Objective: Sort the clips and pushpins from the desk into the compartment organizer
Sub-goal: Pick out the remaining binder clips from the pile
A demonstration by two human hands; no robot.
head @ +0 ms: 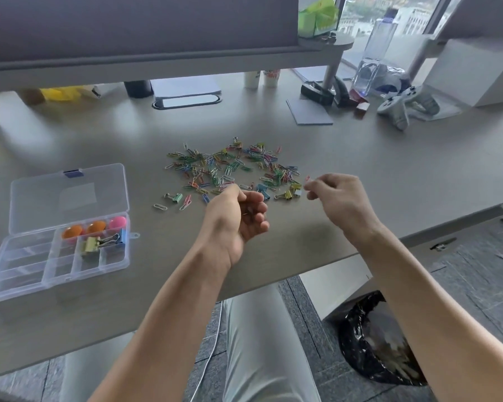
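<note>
A scatter of coloured paper clips [230, 166] and a few small binder clips [288, 194] lies in the middle of the desk. At the left stands the clear compartment organizer [26, 265] with its lid open; it holds round orange and pink pushpins [96, 226] and several binder clips [105, 242]. My left hand [238, 216] is cupped palm-up at the near edge of the pile, with a clip lying in it. My right hand [337, 195] pinches a red paper clip [307, 178] just above the pile's right edge.
A raised monitor shelf [157, 58] spans the back. At the far right lie a game controller [401, 107], a tape dispenser [317, 92], a grey pad [310, 111] and a clear bottle [375, 53]. A lined bin [375, 343] stands below the desk edge at right.
</note>
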